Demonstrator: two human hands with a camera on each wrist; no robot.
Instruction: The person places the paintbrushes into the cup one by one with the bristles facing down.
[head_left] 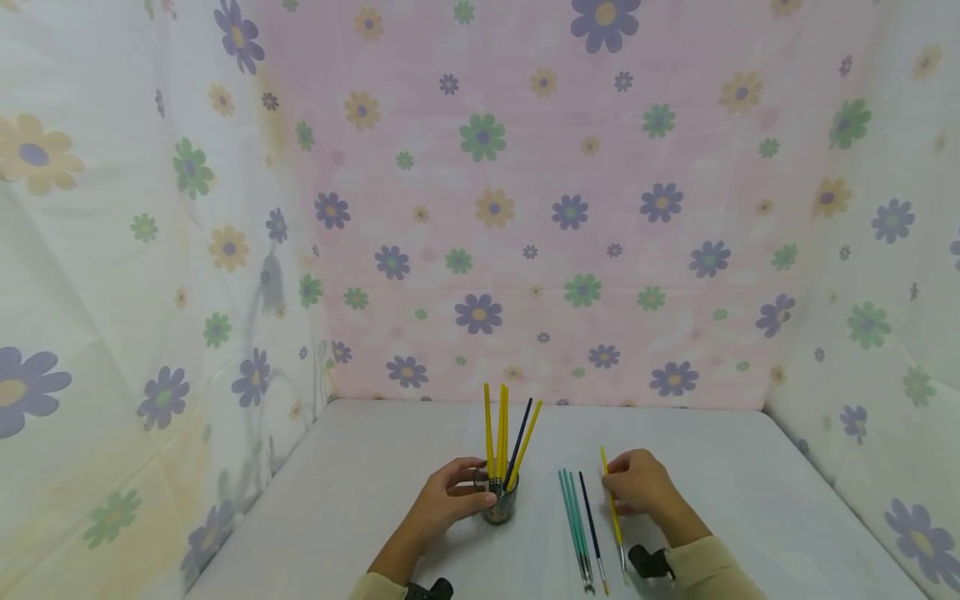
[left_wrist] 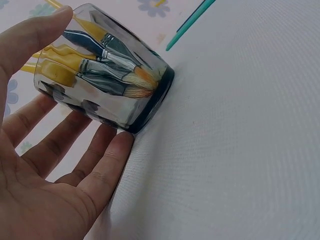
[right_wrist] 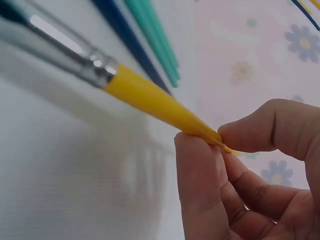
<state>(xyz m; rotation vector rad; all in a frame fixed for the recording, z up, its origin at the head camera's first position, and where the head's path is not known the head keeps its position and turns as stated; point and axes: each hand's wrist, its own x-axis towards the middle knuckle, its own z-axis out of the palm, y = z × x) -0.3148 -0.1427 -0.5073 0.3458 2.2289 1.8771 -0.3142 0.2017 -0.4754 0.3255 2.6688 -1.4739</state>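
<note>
A clear glass (head_left: 498, 505) stands on the table, holding several yellow paintbrushes (head_left: 502, 429) and a dark blue one (head_left: 522, 435), bristles down. My left hand (head_left: 450, 498) holds this glass from its left side. In the left wrist view, the thumb lies at the rim of the glass (left_wrist: 107, 70) and the fingers reach round its far side. Between thumb and fingertips, my right hand (head_left: 641, 483) pinches the handle of another yellow paintbrush (head_left: 615, 512). Its ferrule end points toward me, and in the right wrist view the brush (right_wrist: 145, 100) casts a shadow on the tabletop.
Several teal paintbrushes (head_left: 573, 521) and a dark blue paintbrush (head_left: 592, 525) lie side by side between the glass and my right hand. The white tabletop (head_left: 390, 442) meets flower-patterned cloth (head_left: 525, 275) at the back and both sides.
</note>
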